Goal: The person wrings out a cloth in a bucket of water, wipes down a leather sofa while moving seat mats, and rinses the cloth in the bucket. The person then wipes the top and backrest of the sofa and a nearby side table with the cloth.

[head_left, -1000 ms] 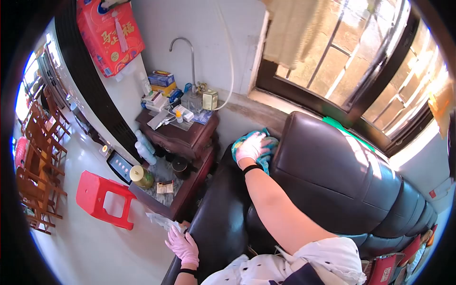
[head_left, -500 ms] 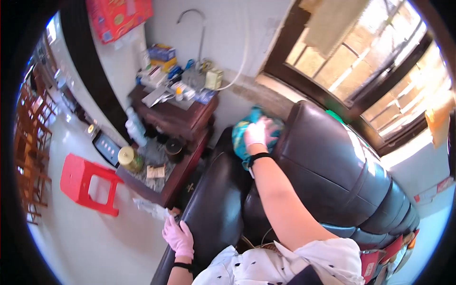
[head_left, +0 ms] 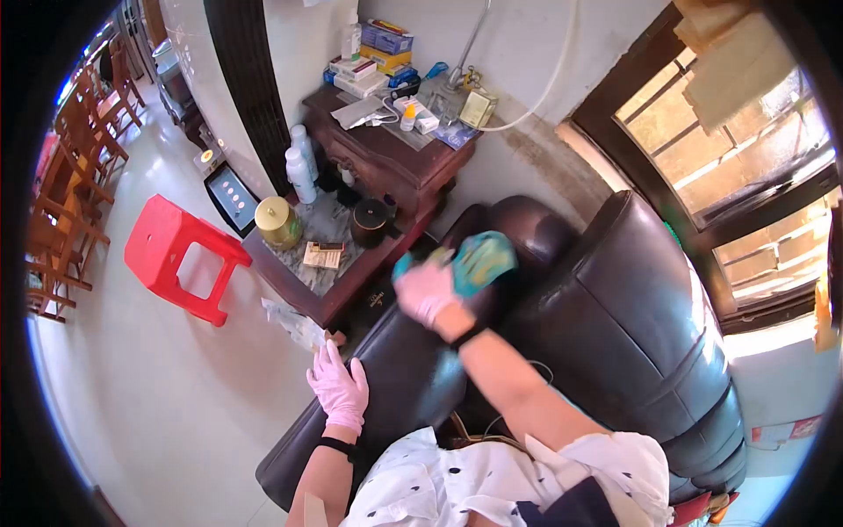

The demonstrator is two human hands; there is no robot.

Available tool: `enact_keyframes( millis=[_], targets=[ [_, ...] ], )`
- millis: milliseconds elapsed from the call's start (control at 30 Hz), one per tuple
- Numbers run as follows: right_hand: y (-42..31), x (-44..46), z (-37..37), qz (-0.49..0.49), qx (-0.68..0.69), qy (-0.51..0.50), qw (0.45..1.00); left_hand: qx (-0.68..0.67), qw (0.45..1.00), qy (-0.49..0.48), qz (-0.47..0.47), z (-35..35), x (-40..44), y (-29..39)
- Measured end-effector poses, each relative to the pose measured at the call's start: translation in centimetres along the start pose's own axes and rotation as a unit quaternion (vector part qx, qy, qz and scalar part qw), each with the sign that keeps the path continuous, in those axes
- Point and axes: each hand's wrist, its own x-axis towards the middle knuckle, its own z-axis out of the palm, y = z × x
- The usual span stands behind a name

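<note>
My right hand (head_left: 426,294), in a pink glove, is closed on a teal and yellow patterned cloth (head_left: 483,262), slightly blurred. The cloth lies against the dark leather sofa armrest (head_left: 413,351) near its far end, and part of it spreads out to the right of my fingers. Under my palm the rest of the cloth is hidden. Also gloved in pink, my left hand (head_left: 338,386) rests open on the near, left edge of the same armrest, its fingers apart and holding nothing.
Left of the armrest stands a dark wooden cabinet (head_left: 413,180) with boxes, bottles, a gold-lidded jar (head_left: 277,221) and a black canister (head_left: 372,220). A red plastic stool (head_left: 180,250) is on the floor. The sofa back (head_left: 632,307) rises right, beside a window (head_left: 729,132).
My right hand has moved with the cloth from the back corner of the sofa leftward and nearer, onto the armrest. My left hand stays on the armrest edge. The view has shifted.
</note>
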Motion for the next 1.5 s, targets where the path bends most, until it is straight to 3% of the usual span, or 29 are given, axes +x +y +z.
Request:
enact_keyframes(
  millis=[67,100,167,233,300,367,433,467,500,533,567,633,700,733,833,900,967,1033,1100,1167,1200,1267,1300,1333,1367,1400,1433,1467,1500],
  targets=[
    [-6.0,-6.9,-0.3,-0.122,-0.004,-0.031,0.992,0.001,1.0,0.006,-0.002,0.9,-0.3,-0.2],
    [-7.6,-10.0,3.5,-0.123,0.164,0.098,0.974,0.003,1.0,0.018,0.0,1.0,-0.4,-0.4],
    [-5.6,-10.7,7.1,-0.152,0.236,0.167,0.945,0.01,0.999,0.023,0.039,1.0,-0.4,-0.4],
    [1.3,-9.1,5.6,-0.041,0.158,0.213,0.963,0.014,1.0,0.016,0.008,1.2,-0.3,-0.4],
    [5.9,-6.9,4.6,0.256,0.181,0.234,0.92,0.022,0.999,0.035,0.016,1.4,-0.2,-0.4],
    [5.0,-6.5,3.7,0.274,0.137,0.207,0.929,0.027,0.999,0.035,0.02,1.0,-0.2,-0.2],
    [0.6,-10.0,4.9,0.198,0.11,0.186,0.956,0.043,0.998,0.045,0.029,1.5,-0.1,-0.5],
    [-3.0,-12.7,3.0,0.125,0.072,0.059,0.988,0.042,0.997,0.05,0.033,1.5,0.2,-0.7],
    [-6.0,-15.2,5.4,0.023,0.066,0.117,0.991,0.041,0.997,0.048,0.038,1.8,-0.1,-0.8],
    [-8.5,-18.1,7.8,-0.06,0.251,0.073,0.963,-0.024,0.999,0.016,0.034,2.9,0.1,-2.0],
    [-9.4,-20.6,9.0,-0.136,0.263,0.101,0.95,-0.089,0.995,-0.015,0.034,3.8,0.7,-2.9],
    [-6.6,-20.5,9.3,-0.229,0.165,0.157,0.946,0.028,0.998,-0.004,0.048,2.4,0.9,-1.1],
    [-1.9,-19.5,9.2,-0.105,0.201,0.151,0.962,0.067,0.996,0.038,0.053,2.2,0.0,-1.2],
    [0.0,-19.6,8.7,0.036,0.176,0.237,0.955,0.033,0.996,0.057,0.066,1.8,-0.1,-0.9],
    [-0.4,-21.8,13.7,-0.011,0.134,0.254,0.958,0.032,0.998,0.039,0.044,2.1,0.1,-0.9],
    [-0.2,-25.9,15.9,0.079,0.352,0.198,0.911,0.015,0.998,0.028,0.054,1.7,0.2,-0.9],
    [2.3,-28.5,19.0,0.323,0.486,0.156,0.797,0.016,1.0,-0.013,0.01,0.2,-0.3,0.7],
    [4.2,-30.4,12.6,0.251,0.43,0.358,0.79,0.014,1.0,-0.001,0.027,2.0,0.5,-0.8],
    [5.5,-29.6,8.7,0.174,0.238,0.42,0.858,-0.013,0.999,-0.029,0.01,0.5,-0.4,0.7],
    [6.3,-28.5,11.5,0.167,0.103,0.23,0.953,-0.026,0.999,-0.018,0.04,1.2,-0.3,-0.2],
    [8.6,-30.1,14.2,0.084,0.172,0.266,0.945,-0.004,0.997,-0.023,0.067,2.3,0.5,-1.3],
    [12.4,-35.6,18.4,0.072,0.305,0.269,0.911,0.029,0.997,-0.032,0.07,3.2,1.5,-2.4],
    [14.6,-39.3,17.2,0.195,0.532,0.222,0.794,0.031,0.997,-0.043,0.062,3.5,1.7,-2.6],
    [17.3,-43.2,20.5,0.316,0.215,0.158,0.91,0.01,0.997,-0.041,0.067,3.8,2.1,-2.9],
    [18.8,-47.6,16.7,0.491,0.169,0.069,0.852,-0.014,0.997,-0.039,0.065,4.2,2.1,-3.0],
    [20.6,-50.4,22.3,0.634,-0.056,0.134,0.759,0.023,0.996,-0.055,0.064,4.1,2.1,-2.6],
    [22.5,-52.6,24.8,0.737,-0.143,0.03,0.66,0.068,0.993,-0.074,0.063,3.3,1.9,-2.5],
    [23.5,-53.5,24.3,0.816,0.051,0.239,0.524,0.082,0.991,-0.071,0.08,4.1,2.6,-3.4],
    [24.5,-54.2,23.4,0.81,0.233,0.427,0.327,0.086,0.99,-0.07,0.081,3.8,2.4,-3.4]
  ],
)
